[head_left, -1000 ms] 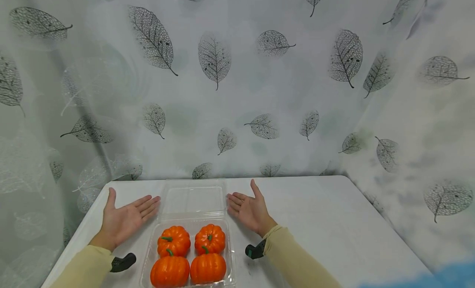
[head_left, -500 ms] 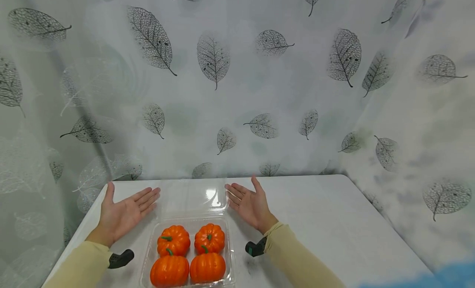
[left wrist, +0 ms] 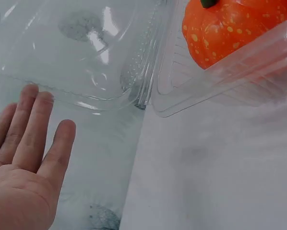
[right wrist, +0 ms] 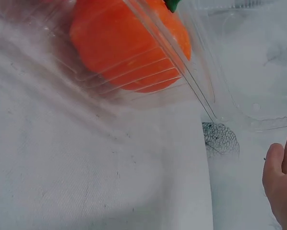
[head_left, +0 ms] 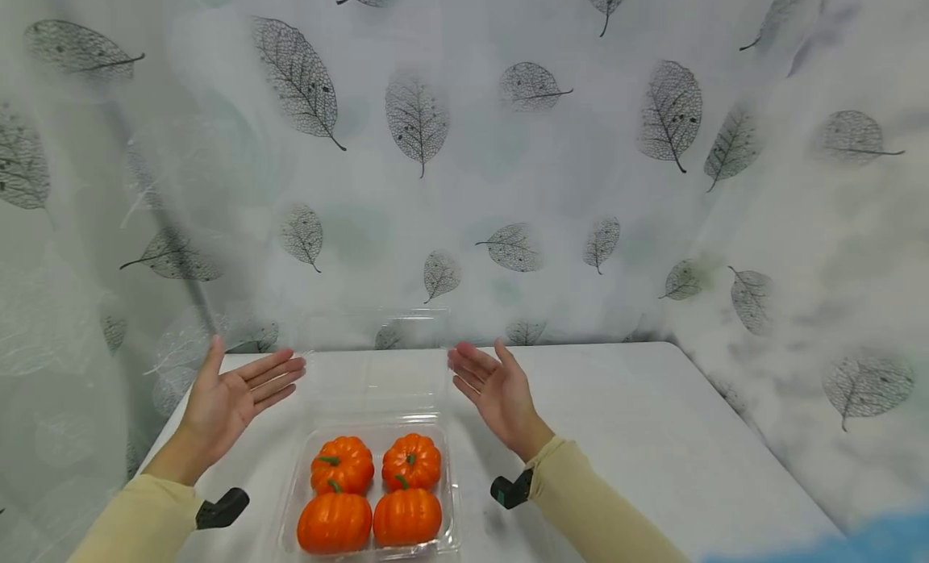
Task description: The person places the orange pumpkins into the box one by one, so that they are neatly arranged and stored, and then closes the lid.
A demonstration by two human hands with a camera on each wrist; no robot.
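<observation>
A clear plastic clamshell box holds several small orange pumpkins with green stems, among them the back-left pumpkin and front-right pumpkin. Its base sits on the table, and the hinged lid is tilted up behind it. My left hand, fingers straight and palm up, has its fingertips at the lid's left edge; the left wrist view shows those fingertips right at the rim. My right hand stands at the lid's right edge with extended fingers, only partly seen in the right wrist view.
The white table stretches right of the box and ends at a leaf-patterned curtain behind. Dark wrist devices, such as the left one, stick out from both sleeves. A blurry blue patch shows at the lower right.
The lid has swung upward from lying back on the table, its far edge now overlapping the curtain. Both hands have risen with it at its sides. The pumpkins stay in the base.
</observation>
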